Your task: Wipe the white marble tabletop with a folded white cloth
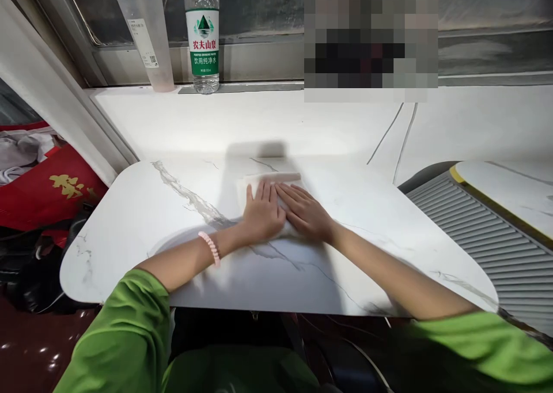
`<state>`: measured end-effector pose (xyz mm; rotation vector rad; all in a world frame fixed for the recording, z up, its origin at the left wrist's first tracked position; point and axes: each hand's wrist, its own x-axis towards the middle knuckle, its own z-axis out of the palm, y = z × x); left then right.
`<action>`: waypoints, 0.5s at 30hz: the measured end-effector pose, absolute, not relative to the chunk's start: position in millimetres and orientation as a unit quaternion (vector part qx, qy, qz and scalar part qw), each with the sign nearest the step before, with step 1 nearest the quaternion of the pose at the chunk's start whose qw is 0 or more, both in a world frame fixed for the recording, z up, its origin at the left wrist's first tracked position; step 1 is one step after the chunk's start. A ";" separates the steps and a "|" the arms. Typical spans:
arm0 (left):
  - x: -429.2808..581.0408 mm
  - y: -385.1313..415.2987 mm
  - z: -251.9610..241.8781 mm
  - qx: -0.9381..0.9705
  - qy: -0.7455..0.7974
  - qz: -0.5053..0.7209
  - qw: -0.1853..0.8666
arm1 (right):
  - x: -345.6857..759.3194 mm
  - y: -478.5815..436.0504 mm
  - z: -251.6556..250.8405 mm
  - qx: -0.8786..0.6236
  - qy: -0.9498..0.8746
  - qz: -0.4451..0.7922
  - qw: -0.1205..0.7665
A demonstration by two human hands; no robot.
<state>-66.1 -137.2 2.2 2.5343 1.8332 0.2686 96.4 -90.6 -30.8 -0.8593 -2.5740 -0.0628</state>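
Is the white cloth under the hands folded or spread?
Folded, it seems: the white cloth has a thick doubled far edge; left hand and right hand lie flat on it.

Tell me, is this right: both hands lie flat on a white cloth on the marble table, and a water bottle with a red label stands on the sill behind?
Not quite. In the head view the water bottle has a green label, not red. The rest holds: left hand and right hand lie flat on the white cloth on the marble table, the bottle on the sill behind.
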 end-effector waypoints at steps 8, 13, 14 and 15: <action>-23.2 -219.3 13.1 0.875 0.484 0.019 0.011 | 149.0 -202.7 -28.4 -0.353 -0.904 -0.021 0.241; -8.7 -205.4 11.0 0.885 0.463 0.038 0.010 | 165.0 -196.7 -32.0 -0.377 -0.895 -0.070 0.227; -6.9 -197.6 9.8 0.884 0.466 0.041 0.012 | 167.6 -186.8 -33.5 -0.374 -0.896 -0.078 0.225; -5.4 -188.1 8.4 0.882 0.470 0.041 0.015 | 169.8 -174.7 -35.2 -0.370 -0.898 -0.084 0.223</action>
